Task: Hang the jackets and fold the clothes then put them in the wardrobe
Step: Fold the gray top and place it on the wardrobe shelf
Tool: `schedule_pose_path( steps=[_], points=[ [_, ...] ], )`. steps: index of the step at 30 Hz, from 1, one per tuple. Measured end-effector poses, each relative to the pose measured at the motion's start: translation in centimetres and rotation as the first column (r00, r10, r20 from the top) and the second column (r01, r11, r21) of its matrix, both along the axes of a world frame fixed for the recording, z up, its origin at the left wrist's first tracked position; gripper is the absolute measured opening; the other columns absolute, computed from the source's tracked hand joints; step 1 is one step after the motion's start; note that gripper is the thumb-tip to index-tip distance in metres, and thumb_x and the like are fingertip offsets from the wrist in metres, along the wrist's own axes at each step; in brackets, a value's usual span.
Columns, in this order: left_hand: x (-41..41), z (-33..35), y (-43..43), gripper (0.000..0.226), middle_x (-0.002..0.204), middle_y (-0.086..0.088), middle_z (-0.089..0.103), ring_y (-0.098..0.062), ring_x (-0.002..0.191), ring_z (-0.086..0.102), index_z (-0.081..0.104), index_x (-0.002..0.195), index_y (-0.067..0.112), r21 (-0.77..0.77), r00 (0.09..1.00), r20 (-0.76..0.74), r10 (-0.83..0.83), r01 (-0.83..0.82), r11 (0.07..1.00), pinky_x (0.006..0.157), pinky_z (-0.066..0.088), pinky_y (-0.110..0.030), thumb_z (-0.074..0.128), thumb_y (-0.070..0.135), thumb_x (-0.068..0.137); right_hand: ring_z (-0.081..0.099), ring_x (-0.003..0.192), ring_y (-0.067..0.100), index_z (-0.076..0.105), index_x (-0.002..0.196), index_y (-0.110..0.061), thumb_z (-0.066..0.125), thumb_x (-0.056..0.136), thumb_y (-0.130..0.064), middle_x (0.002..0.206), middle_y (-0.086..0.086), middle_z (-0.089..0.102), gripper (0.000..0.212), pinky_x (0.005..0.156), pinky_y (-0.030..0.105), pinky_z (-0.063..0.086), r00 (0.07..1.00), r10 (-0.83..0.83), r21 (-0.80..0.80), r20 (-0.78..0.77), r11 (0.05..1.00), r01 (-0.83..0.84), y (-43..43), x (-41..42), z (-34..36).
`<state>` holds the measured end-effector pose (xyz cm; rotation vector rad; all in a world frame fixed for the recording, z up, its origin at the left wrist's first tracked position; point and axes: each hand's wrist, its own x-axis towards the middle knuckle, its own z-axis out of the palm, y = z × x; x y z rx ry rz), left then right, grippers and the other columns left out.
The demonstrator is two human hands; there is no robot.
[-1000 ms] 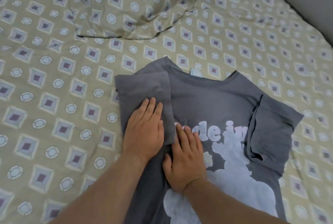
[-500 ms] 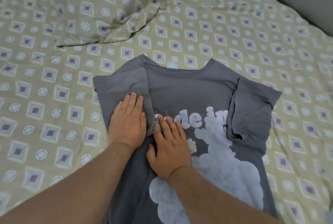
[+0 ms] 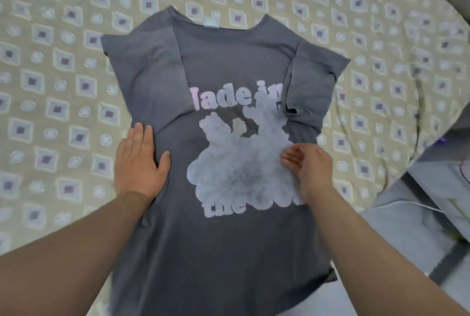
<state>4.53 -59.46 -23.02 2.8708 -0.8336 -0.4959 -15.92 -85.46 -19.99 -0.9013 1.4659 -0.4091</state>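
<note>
Now the one dark grey cotton T-shirt with the puffy white print (image 3: 229, 252) is lying flat, front up, on the olive bed sheet with diamond shapes (image 3: 63, 112). Its two short sleeves are lying folded in. The two hands are no longer pressing together on the left sleeve (image 3: 147, 74); they are sitting lower and apart. The left hand (image 3: 141, 163) is pressing flat with straight fingers on the shirt's left edge. The right hand (image 3: 309, 167) is curling over the print; I cannot tell if it is pinching cloth. The sleeves look done, so the sides are probably coming next.
</note>
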Motion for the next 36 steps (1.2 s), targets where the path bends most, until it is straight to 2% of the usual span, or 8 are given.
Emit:
schedule_pose_path(
  steps=[7, 13, 19, 22, 26, 29, 33, 36],
  points=[
    [-9.3, 3.1, 6.6, 0.068, 0.137, -0.029, 0.05, -0.046, 0.125, 0.047, 0.046, 0.138, -0.007, -0.028, 0.945, -0.123, 0.302, -0.308, 0.951, 0.104, 0.037, -0.053, 0.053, 0.037, 0.086, 0.058, 0.072, 0.026, 0.055, 0.082, -0.014, 0.06, 0.09, -0.024, 0.074, 0.006, 0.059, 0.014, 0.066, 0.039, 0.045, 0.693, 0.336, -0.08, -0.638, 0.866, -0.493, 3.7, -13.8, 0.3],
    [-14.0, 5.5, 11.9, 0.032, 0.078, -0.005, 0.058, -0.033, 0.077, 0.058, 0.054, 0.089, 0.009, 0.143, 0.661, -0.376, 0.649, -0.651, 0.745, 0.068, 0.044, -0.042, 0.077, 0.031, 0.082, 0.05, 0.058, 0.024, 0.065, 0.08, -0.005, 0.062, 0.094, -0.019, 0.065, 0.009, 0.056, 0.02, 0.055, 0.031, 0.038, 0.747, 0.538, 0.389, -0.391, 0.832, -0.395, 7.7, -18.2, 1.7],
    [-13.5, 6.9, 14.0, 0.03, 0.092, -0.023, 0.073, -0.029, 0.08, 0.071, 0.072, 0.088, -0.001, 0.254, 0.257, -0.77, 0.585, -0.717, 0.65, 0.077, 0.057, -0.033, 0.078, 0.005, 0.058, 0.043, 0.043, 0.021, 0.062, 0.079, 0.004, 0.063, 0.094, -0.016, 0.057, 0.018, 0.053, 0.024, 0.046, 0.027, 0.028, 0.626, 0.753, 0.599, -0.202, 0.601, -0.529, 6.0, -18.1, 4.4],
    [-9.4, 8.0, 11.6, 0.018, 0.093, -0.021, 0.074, -0.029, 0.075, 0.074, 0.077, 0.086, 0.001, 0.289, -0.137, -0.897, 0.419, -0.902, 0.323, 0.06, 0.06, -0.031, 0.06, 0.003, 0.08, 0.059, 0.05, 0.028, 0.072, 0.083, -0.003, 0.063, 0.095, -0.022, 0.071, 0.022, 0.068, 0.024, 0.045, 0.028, 0.035, 0.821, 0.553, 0.499, -0.145, 0.757, -0.422, 2.6, -15.7, 6.0],
    [-2.0, 10.1, 6.0, 0.024, 0.076, -0.008, 0.073, -0.019, 0.062, 0.071, 0.08, 0.095, 0.007, 0.215, -0.179, -0.949, 0.259, -0.97, 0.117, 0.051, 0.058, -0.029, 0.071, 0.017, 0.075, 0.065, 0.056, 0.017, 0.079, 0.082, -0.012, 0.062, 0.093, -0.025, 0.08, 0.007, 0.074, 0.024, 0.043, 0.022, 0.045, 0.994, 0.101, 0.478, 0.041, 0.872, -0.108, -2.8, -9.5, 6.9],
    [3.0, 10.7, 0.5, 0.051, 0.111, -0.009, 0.072, -0.017, 0.095, 0.072, 0.063, 0.128, 0.007, 0.33, -0.339, -0.94, 0.043, -0.933, -0.142, 0.081, 0.059, -0.031, 0.059, 0.004, 0.077, 0.073, 0.075, 0.022, 0.073, 0.087, -0.004, 0.063, 0.085, -0.013, 0.089, 0.012, 0.073, 0.013, 0.062, 0.032, 0.061, 0.966, -0.128, 0.522, 0.225, 0.853, -0.009, -5.6, -4.0, 7.2],
    [8.6, 11.5, -4.3, 0.065, 0.105, -0.007, 0.074, -0.02, 0.088, 0.074, 0.065, 0.116, 0.005, 0.264, -0.268, -0.963, -0.002, -0.949, -0.171, 0.073, 0.061, -0.031, 0.057, -0.013, 0.054, 0.056, 0.053, 0.011, 0.061, 0.075, -0.008, 0.059, 0.077, -0.004, 0.069, 0.005, 0.062, 0.004, 0.045, 0.017, 0.049, 0.935, -0.159, 0.541, 0.318, 0.84, -0.041, -9.6, 1.8, 8.2],
    [12.6, 12.4, -7.1, 0.063, 0.125, -0.004, 0.068, -0.014, 0.107, 0.069, 0.059, 0.131, 0.009, 0.152, -0.161, -0.987, 0.023, -0.964, -0.22, 0.091, 0.052, -0.022, 0.043, -0.012, 0.074, 0.043, 0.047, 0.004, 0.051, 0.077, -0.014, 0.053, 0.093, -0.005, 0.064, -0.002, 0.048, 0.018, 0.039, 0.011, 0.039, 0.947, -0.161, 0.474, 0.277, 0.88, 0.011, -14.1, 5.8, 8.6]
  ],
)
